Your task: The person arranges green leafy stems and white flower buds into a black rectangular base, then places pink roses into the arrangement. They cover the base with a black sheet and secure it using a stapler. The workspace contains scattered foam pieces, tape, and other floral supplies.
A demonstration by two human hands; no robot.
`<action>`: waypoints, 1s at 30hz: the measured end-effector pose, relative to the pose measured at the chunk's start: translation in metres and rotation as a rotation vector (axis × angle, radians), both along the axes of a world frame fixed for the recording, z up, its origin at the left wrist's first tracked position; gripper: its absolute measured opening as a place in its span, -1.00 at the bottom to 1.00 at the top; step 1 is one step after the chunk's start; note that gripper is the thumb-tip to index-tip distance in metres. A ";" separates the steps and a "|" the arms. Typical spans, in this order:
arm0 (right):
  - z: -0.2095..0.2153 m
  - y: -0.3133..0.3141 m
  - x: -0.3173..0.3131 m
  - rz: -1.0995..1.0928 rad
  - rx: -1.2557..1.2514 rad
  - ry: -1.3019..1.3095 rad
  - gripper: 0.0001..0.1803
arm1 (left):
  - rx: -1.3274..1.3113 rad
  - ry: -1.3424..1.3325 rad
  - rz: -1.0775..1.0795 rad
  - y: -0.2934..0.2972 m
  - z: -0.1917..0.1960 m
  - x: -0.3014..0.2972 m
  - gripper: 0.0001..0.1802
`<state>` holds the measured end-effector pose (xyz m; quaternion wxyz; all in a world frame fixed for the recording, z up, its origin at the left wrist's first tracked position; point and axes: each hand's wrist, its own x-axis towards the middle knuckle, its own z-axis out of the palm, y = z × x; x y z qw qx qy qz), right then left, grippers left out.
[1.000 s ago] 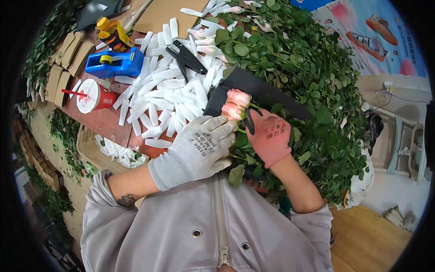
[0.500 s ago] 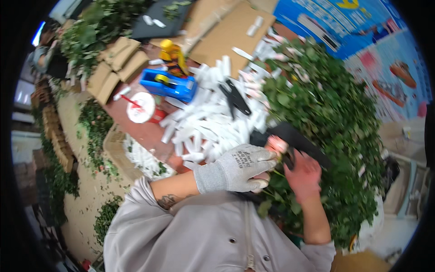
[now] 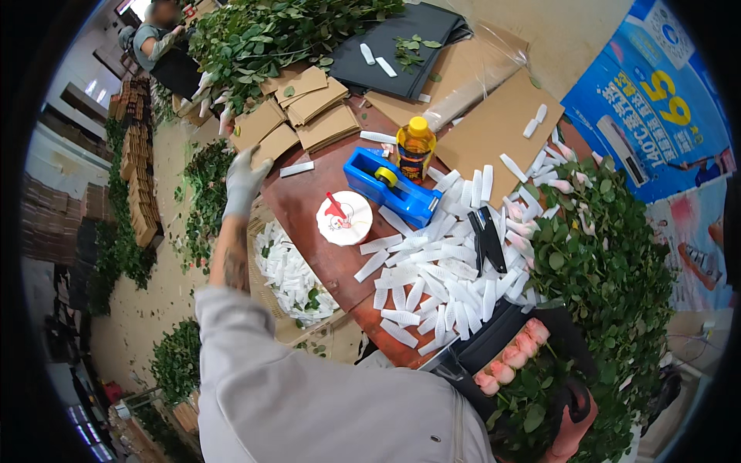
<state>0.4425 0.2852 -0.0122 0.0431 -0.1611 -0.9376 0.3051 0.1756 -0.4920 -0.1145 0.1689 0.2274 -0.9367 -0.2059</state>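
1. The left hand (image 3: 245,179), in a grey knit glove, is stretched way out to the person's left, fingers spread and loose, not gripping anything. It sits right at the edge of the stack of brown cardboard sleeves (image 3: 302,114) on the far-left corner of the worktop (image 3: 309,202); can't tell if it actually touches them.
2. The right hand (image 3: 575,420), in a reddish-orange glove with a black back, is down at the lower right, wrapped around the stems of a bunch of pink roses (image 3: 511,359). So that one's grasping.
3. The rose bunch lies close to the person's chest, heads pointing up-left in a row over a black sheet (image 3: 494,339) at the near edge of the worktop, leaves trailing back towards the right hand.
4. In the middle of the reddish worktop there's a big scatter of white paper strips (image 3: 432,282), with black pruning shears (image 3: 488,241) lying on top of them.
5. Beyond that: a blue tape dispenser (image 3: 390,185), a small bottle with a yellow cap (image 3: 415,147) just behind it, and a round white lid (image 3: 344,218) with a red mark just beside the dispenser.
6. A big heap of green rose foliage (image 3: 610,270) runs along the right side.
7. Another person (image 3: 154,38) is working over at the far top left.
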 end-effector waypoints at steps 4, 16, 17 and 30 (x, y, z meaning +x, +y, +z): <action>0.000 -0.001 -0.009 -0.059 -0.010 -0.061 -0.30 | -0.309 -0.422 0.161 -0.023 -0.047 -0.041 0.07; 0.019 -0.048 -0.037 0.018 -0.163 -0.136 -0.39 | -0.362 -0.505 0.072 -0.033 -0.008 -0.045 0.22; 0.016 -0.050 -0.036 0.004 -0.164 -0.108 -0.40 | -0.358 -0.459 0.074 -0.041 -0.010 -0.043 0.22; 0.079 -0.144 -0.053 0.175 -1.000 -0.062 -0.21 | 1.318 -0.116 -1.048 0.262 0.114 0.085 -0.23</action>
